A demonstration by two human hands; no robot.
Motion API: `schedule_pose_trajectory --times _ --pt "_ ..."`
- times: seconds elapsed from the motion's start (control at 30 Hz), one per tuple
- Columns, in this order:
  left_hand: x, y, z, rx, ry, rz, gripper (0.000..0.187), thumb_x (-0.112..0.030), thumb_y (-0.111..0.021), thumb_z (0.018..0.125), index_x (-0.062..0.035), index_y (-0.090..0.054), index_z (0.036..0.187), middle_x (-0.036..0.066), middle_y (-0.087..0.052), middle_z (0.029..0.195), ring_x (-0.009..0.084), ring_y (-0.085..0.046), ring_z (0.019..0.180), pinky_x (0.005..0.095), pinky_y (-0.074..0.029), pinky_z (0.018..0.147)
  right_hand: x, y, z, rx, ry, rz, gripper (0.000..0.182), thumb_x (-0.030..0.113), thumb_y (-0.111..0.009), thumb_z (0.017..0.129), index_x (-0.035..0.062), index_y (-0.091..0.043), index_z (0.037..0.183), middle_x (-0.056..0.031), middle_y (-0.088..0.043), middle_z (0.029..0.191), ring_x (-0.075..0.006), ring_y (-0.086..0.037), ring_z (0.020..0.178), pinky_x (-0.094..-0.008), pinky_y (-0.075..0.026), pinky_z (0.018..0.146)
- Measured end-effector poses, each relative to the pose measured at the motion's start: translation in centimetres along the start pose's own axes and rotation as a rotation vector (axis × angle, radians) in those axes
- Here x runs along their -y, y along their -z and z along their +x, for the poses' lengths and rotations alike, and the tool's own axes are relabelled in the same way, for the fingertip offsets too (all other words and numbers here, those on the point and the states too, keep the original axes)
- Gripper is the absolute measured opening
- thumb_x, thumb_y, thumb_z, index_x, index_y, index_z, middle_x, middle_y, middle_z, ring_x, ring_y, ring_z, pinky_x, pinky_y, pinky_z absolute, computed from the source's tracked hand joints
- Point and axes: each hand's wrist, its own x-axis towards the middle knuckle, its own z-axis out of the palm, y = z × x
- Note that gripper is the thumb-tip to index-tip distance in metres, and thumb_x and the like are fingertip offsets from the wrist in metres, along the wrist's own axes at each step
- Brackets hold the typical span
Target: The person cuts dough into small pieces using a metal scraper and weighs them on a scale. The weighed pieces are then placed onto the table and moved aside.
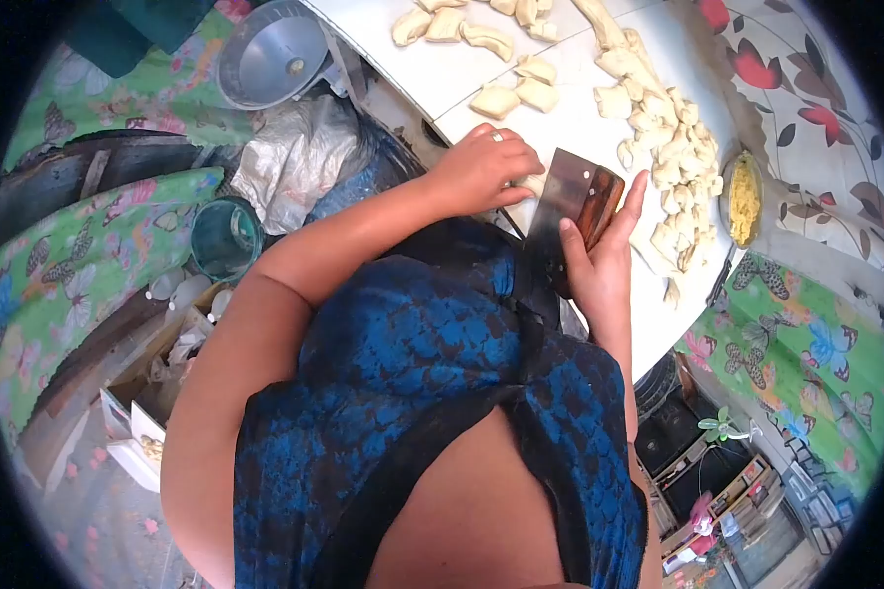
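My right hand (604,260) grips a dough scraper (566,191) with a dark metal blade and a riveted wooden handle, held at the near edge of the white table. Just left of the blade, my left hand (491,169) has its fingers curled over a pale piece of dough (530,184), mostly hidden beneath them. A ring sits on one finger. Beyond my hands lie several cut dough pieces (535,93). To the right, a heap of small dough pieces (673,162) joins a long dough strip (604,29) that runs toward the far edge.
The white tiled table (580,74) is beside a flowered curtain. At its right edge rests a pan (727,204) of yellow crumbly food with a dark handle. On the left are a metal basin (250,59), a crumpled silvery bag (295,147) and a green bucket (211,245).
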Motion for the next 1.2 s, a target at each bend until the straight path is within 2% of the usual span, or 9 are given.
schedule_pose_trajectory --times 0.1,0.17,0.37,0.7,0.8,0.93,1.03,1.13,1.2 --pt "0.1 0.4 0.1 -0.017 -0.006 0.017 0.034 -0.026 -0.071 0.075 -0.0118 -0.062 0.104 0.002 -0.062 0.106 0.0208 -0.055 0.104 0.0379 -0.039 0.085 0.4 0.0 0.1 0.046 0.031 -0.037 0.080 0.006 -0.054 0.087 0.0126 -0.003 0.148 -0.0260 -0.048 0.129 -0.0405 -0.051 0.116 -0.0384 -0.043 0.094" --pt "0.0 0.4 0.4 -0.031 -0.013 0.030 0.033 -0.026 -0.071 0.074 -0.0116 -0.062 0.103 0.002 -0.062 0.105 0.0206 -0.055 0.103 0.0375 -0.039 0.085 -0.1 0.0 0.3 -0.054 0.221 -0.098 0.076 0.003 -0.052 0.087 0.0119 -0.007 0.148 -0.0266 -0.047 0.131 -0.0388 -0.051 0.118 -0.0376 -0.042 0.095" --pt "-0.1 0.2 0.3 -0.017 -0.003 0.042 0.033 -0.025 -0.072 0.072 -0.0119 -0.062 0.101 0.001 -0.062 0.103 0.0206 -0.055 0.101 0.0375 -0.040 0.084 0.8 0.1 0.8 -0.060 0.181 -0.019 0.072 -0.001 -0.049 0.088 0.0115 -0.010 0.148 -0.0250 -0.045 0.134 -0.0351 -0.049 0.121 -0.0358 -0.041 0.097" --pt "-0.2 0.3 0.3 0.002 -0.018 0.027 0.033 -0.028 -0.072 0.071 -0.0116 -0.062 0.098 0.002 -0.061 0.099 0.0203 -0.055 0.099 0.0383 -0.040 0.083 1.5 0.0 1.1 0.045 0.118 -0.059 0.070 -0.002 -0.049 0.088 0.0076 -0.014 0.147 -0.0252 -0.048 0.130 -0.0347 -0.051 0.119 -0.0357 -0.043 0.095" --pt "-0.4 0.5 0.3 0.001 -0.009 0.045 0.033 -0.028 -0.072 0.071 -0.0119 -0.062 0.098 0.002 -0.061 0.099 0.0206 -0.055 0.099 0.0385 -0.040 0.083 1.1 -0.1 1.2 0.032 0.174 0.005 0.069 -0.001 -0.049 0.088 0.0085 -0.014 0.147 -0.0254 -0.048 0.130 -0.0359 -0.052 0.117 -0.0366 -0.044 0.094" --pt "-0.2 0.3 0.2 0.013 -0.003 0.040 0.033 -0.029 -0.072 0.072 -0.0116 -0.062 0.098 0.002 -0.061 0.100 0.0206 -0.055 0.101 0.0387 -0.040 0.084 1.2 0.1 1.1 0.044 0.132 -0.021 0.069 -0.001 -0.050 0.088 0.0090 -0.014 0.147 -0.0252 -0.048 0.130 -0.0370 -0.052 0.116 -0.0374 -0.044 0.093" --pt "-0.2 0.3 0.2 0.019 -0.002 0.044 0.034 -0.030 -0.072 0.072 -0.0114 -0.061 0.098 0.002 -0.061 0.101 0.0205 -0.055 0.101 0.0387 -0.040 0.084 0.9 0.1 1.1 0.035 0.186 -0.011 0.070 -0.001 -0.050 0.088 0.0088 -0.014 0.147 -0.0250 -0.048 0.130 -0.0376 -0.052 0.116 -0.0377 -0.044 0.092" --pt "-0.2 0.4 0.2 0.026 -0.004 0.044 0.034 -0.030 -0.071 0.073 -0.0115 -0.061 0.099 0.002 -0.061 0.101 0.0204 -0.055 0.101 0.0386 -0.039 0.084 1.1 0.2 1.0 0.043 0.125 -0.040 0.070 -0.002 -0.049 0.088 0.0087 -0.014 0.147 -0.0248 -0.048 0.130 -0.0371 -0.052 0.117 -0.0374 -0.044 0.093" --pt "-0.1 0.4 0.2 0.024 -0.006 0.046 0.034 -0.030 -0.071 0.073 -0.0116 -0.061 0.099 0.002 -0.061 0.101 0.0203 -0.055 0.101 0.0386 -0.039 0.084 0.6 -0.1 1.1 0.041 0.176 0.005 0.069 -0.002 -0.049 0.087 0.0085 -0.014 0.147 -0.0249 -0.049 0.129 -0.0369 -0.053 0.116 -0.0375 -0.045 0.092"
